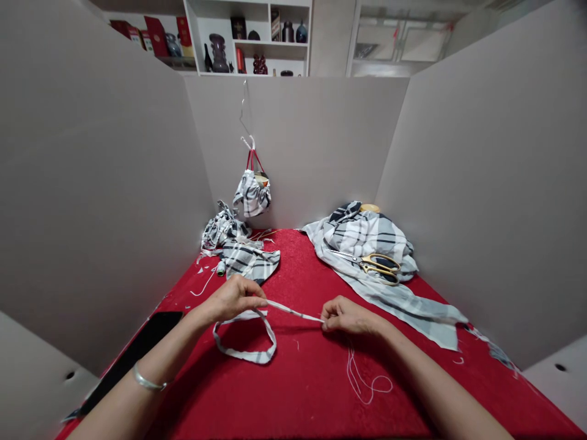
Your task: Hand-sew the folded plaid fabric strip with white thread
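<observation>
**Plaid fabric strip (293, 310), hand-held**

Narrow, grey-and-white; light, limp, best pinched near its ends. Held over the red-covered worktop (293, 269), looping below the left hand (236, 298); the right hand (348, 316) pinches the far end. Hands apart, strip taut between them. Nearby: gold-handled scissors (378, 267) on heaped plaid cloth (362, 235).

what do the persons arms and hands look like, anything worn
The left hand and right hand are bare, without gloves, and the forearms show no sleeves. A thin silver bangle sits on the left wrist; nothing shows on the right wrist.
</observation>
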{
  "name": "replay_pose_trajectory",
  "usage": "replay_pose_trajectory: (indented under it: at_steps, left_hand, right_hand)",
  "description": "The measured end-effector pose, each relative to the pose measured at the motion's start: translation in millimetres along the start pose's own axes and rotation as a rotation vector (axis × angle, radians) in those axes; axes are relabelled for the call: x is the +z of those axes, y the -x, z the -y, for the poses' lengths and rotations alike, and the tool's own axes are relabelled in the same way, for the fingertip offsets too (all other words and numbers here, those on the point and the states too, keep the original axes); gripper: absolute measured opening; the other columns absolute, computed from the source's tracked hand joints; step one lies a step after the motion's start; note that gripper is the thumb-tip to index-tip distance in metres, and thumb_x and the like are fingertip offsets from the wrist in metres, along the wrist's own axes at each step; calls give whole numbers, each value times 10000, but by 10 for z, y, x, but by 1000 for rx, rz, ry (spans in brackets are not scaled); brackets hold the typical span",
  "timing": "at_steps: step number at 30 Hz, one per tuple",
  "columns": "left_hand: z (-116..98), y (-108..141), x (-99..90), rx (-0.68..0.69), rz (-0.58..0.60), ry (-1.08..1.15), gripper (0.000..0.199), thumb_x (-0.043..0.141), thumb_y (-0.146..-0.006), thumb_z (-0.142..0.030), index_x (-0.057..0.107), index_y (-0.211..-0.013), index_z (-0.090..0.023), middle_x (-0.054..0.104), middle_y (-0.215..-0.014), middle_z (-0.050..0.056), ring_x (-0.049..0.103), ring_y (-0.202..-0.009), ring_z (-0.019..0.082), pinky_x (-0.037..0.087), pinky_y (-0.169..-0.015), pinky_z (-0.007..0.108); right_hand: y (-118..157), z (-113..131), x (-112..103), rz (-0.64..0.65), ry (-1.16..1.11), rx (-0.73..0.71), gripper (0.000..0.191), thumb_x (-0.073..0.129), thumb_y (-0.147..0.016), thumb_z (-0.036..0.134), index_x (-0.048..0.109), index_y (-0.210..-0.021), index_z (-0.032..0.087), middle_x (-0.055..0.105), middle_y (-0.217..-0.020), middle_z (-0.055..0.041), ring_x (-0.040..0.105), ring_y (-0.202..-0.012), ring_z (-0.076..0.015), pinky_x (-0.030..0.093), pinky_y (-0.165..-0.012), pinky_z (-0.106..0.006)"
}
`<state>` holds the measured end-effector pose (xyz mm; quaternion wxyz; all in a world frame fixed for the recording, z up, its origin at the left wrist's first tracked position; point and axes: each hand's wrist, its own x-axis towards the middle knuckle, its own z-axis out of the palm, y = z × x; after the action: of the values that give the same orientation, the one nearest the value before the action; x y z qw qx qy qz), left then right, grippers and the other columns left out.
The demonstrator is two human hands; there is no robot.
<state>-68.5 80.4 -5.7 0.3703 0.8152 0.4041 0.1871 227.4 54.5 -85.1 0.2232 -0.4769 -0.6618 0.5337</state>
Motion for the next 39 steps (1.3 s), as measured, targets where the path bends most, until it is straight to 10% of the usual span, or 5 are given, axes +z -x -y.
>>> replay_pose_trajectory:
  at_steps: [12, 28, 39]
  left_hand:
    - [5, 91, 10, -23, -114, 52, 247, 644, -733, -349, 717, -714, -113, 650, -597, 32, 538, -559, 121, 390, -521, 201]
    - [-134, 96, 16, 21, -203, 45, 231, 623, -757, -332, 706, -725, -118, 642, -603, 33, 521, -557, 120, 394, -528, 214]
    - [-185, 102, 24, 101, -232, -89, 256, 609, -781, -352, 710, -736, -121, 620, -593, 16, 495, -544, 109, 362, -504, 193]
  right_hand:
    - [314, 100, 23, -185, -313, -73, 321, 732, -652, 421, 627, -659, 118, 450, -476, 58, 308, -421, -45, 180, -426, -209]
    - [304, 182, 102, 12, -918, 130, 346, 633, -717, 454, 528, -673, 128, 191, -462, 127, 111, -384, -15, 70, -353, -134]
    - [239, 155, 68, -150, -1032, 228, 361, 483, -892, 358, 477, -603, 141, 183, -422, 125, 131, -347, -18, 98, -311, -102]
